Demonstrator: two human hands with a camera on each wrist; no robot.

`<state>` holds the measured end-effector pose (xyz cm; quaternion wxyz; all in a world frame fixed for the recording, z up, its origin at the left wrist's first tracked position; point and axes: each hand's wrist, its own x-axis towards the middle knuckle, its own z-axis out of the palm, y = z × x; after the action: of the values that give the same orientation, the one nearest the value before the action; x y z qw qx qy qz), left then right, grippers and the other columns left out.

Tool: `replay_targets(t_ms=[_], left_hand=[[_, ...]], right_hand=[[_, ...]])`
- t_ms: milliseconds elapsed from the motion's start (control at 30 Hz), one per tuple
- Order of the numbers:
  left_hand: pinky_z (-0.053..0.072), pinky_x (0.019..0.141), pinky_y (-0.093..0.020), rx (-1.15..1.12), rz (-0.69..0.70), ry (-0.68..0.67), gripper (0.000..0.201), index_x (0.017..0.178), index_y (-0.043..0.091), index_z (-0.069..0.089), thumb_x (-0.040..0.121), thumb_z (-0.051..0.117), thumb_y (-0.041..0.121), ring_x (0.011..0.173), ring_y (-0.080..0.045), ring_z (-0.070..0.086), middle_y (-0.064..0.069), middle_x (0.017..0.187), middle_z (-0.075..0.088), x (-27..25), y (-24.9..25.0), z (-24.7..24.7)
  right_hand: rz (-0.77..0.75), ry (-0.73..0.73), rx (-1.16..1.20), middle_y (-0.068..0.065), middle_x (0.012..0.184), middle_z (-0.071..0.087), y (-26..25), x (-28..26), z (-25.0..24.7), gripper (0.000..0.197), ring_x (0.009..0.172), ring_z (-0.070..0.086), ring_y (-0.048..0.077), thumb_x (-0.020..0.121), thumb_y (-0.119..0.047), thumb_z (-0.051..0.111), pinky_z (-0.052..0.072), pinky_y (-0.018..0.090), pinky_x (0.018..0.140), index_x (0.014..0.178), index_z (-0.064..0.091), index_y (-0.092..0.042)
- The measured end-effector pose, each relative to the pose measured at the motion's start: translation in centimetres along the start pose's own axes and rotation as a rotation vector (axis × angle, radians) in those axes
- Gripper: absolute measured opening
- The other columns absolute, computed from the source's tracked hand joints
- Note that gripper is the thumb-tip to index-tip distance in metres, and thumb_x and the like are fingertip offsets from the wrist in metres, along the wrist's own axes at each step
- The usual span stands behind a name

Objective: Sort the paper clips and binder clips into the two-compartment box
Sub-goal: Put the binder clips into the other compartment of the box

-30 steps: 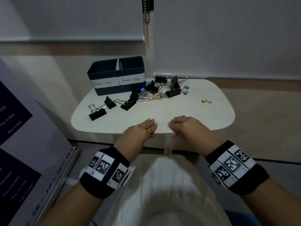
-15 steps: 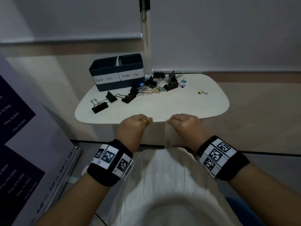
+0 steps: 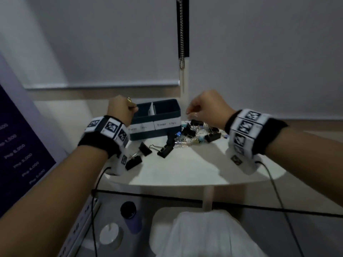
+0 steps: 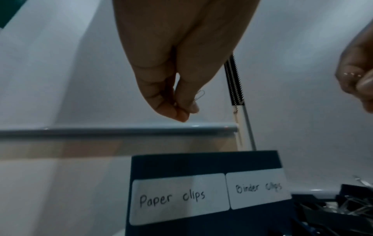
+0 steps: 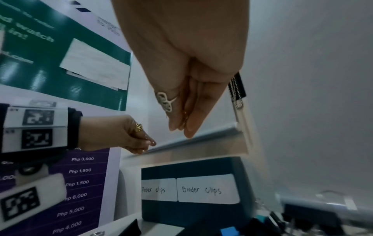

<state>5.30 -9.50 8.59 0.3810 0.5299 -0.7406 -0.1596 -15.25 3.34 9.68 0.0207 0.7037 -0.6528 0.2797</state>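
A dark blue two-compartment box [image 3: 148,136] stands at the back of the white table [image 3: 185,167], labelled "Paper clips" [image 4: 171,198] on the left and "Binder clips" [image 4: 258,186] on the right. My left hand [image 3: 136,108] hovers over the left compartment and pinches a silver paper clip [image 4: 200,95]. My right hand [image 3: 189,113] hangs right of the box above a mixed pile of clips [image 3: 194,135]. Its fingertips [image 5: 188,132] are pressed together on a thin glint of wire, apparently a paper clip. Three black binder clips [image 3: 165,150] lie loose in front of the box.
A purple price board [image 3: 18,145] leans at the left of the table. A blind chain [image 3: 181,34] hangs behind the box. On the floor below stand a dark-capped bottle [image 3: 130,217] and a round white object [image 3: 110,234]. Cables trail from both wristbands.
Both hands have risen from the table's near edge and moved forward, the left to above the box, the right to above the pile. The view has come closer to the table.
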Motion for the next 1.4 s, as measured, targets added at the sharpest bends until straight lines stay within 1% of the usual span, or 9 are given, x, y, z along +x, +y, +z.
replay_targets(t_ms=[33,167,333,667,900,1133,1233,1333,1400], left_hand=[[0.051,0.075,-0.017,0.014,-0.068,-0.023,0.019,0.082,-0.005,0.069,0.091,0.058,0.007,0.080,-0.010,0.069,-0.008,0.076,0.074,1.1,0.1,0.5],[0.045,0.090,-0.035,0.131,-0.136,-0.086,0.028,0.107,-0.008,0.064,0.096,0.046,0.010,0.108,-0.033,0.060,-0.023,0.113,0.064,2.5,0.2,2.1],[0.046,0.090,-0.032,0.280,-0.167,-0.186,0.026,0.110,-0.002,0.065,0.096,0.044,0.006,0.107,-0.031,0.060,-0.018,0.115,0.065,4.6,-1.3,3.1],[0.048,0.087,-0.020,0.417,-0.116,-0.311,0.022,0.099,0.009,0.074,0.079,0.073,0.020,0.102,-0.017,0.065,-0.004,0.105,0.072,7.3,-3.8,2.7],[0.046,0.093,-0.031,0.481,0.060,-0.371,0.027,0.114,0.007,0.066,0.094,0.047,0.007,0.113,-0.028,0.058,-0.012,0.120,0.064,6.5,-3.1,3.6],[0.039,0.098,-0.040,0.406,0.351,-0.164,0.034,0.119,0.016,0.061,0.088,0.060,0.030,0.116,-0.030,0.043,-0.012,0.122,0.049,2.8,1.3,4.9],[0.044,0.094,-0.030,0.243,0.486,-0.336,0.022,0.107,0.016,0.069,0.088,0.061,0.022,0.104,-0.019,0.055,-0.006,0.114,0.061,0.8,4.1,6.2],[0.042,0.081,-0.018,0.216,0.507,-0.574,0.020,0.104,0.014,0.070,0.090,0.057,0.015,0.087,-0.009,0.055,-0.001,0.109,0.066,-0.9,5.9,9.0],[0.044,0.090,-0.019,0.251,0.481,-0.681,0.022,0.109,0.016,0.068,0.090,0.057,0.016,0.095,-0.012,0.060,-0.001,0.114,0.065,-1.4,6.5,11.3]], right_hand=[[0.042,-0.020,0.056,0.009,0.090,0.075,-0.3,1.7,0.8,0.017,0.074,0.065,0.012,0.079,-0.013,0.072,0.051,0.019,0.079,0.093,0.075,-0.004],[0.148,-0.048,0.222,0.013,0.093,0.074,-1.2,6.3,4.9,0.016,0.083,0.069,0.020,0.078,-0.008,0.073,0.057,0.034,0.086,0.093,0.074,-0.002],[0.139,-0.119,0.187,0.010,0.099,0.074,-2.2,11.4,7.9,0.017,0.092,0.069,0.020,0.080,-0.011,0.072,0.053,0.028,0.091,0.095,0.075,-0.005],[0.011,-0.492,-0.084,0.008,0.121,0.067,-4.0,16.4,10.9,0.033,0.113,0.061,0.022,0.085,-0.018,0.066,0.044,0.027,0.099,0.116,0.067,-0.007],[-0.020,-0.381,-0.100,0.007,0.127,0.063,-2.5,14.5,8.3,0.031,0.116,0.059,0.019,0.092,-0.009,0.055,0.042,0.025,0.101,0.122,0.062,-0.008],[0.055,-0.396,-0.292,0.010,0.118,0.067,3.6,8.6,2.5,0.028,0.109,0.062,0.024,0.091,-0.015,0.057,0.042,0.026,0.093,0.116,0.066,-0.006],[0.127,-0.561,-0.394,0.011,0.104,0.072,7.3,5.5,1.0,0.022,0.098,0.066,0.024,0.083,-0.004,0.061,0.045,0.023,0.080,0.102,0.073,-0.006],[0.177,-0.710,-0.384,0.007,0.106,0.073,9.9,3.3,0.7,0.031,0.087,0.061,0.013,0.081,0.003,0.059,0.040,0.016,0.067,0.107,0.071,-0.009],[0.151,-0.757,-0.382,0.005,0.112,0.070,11.0,2.7,1.2,0.039,0.087,0.056,0.010,0.081,0.004,0.060,0.038,0.013,0.065,0.115,0.067,-0.013]])
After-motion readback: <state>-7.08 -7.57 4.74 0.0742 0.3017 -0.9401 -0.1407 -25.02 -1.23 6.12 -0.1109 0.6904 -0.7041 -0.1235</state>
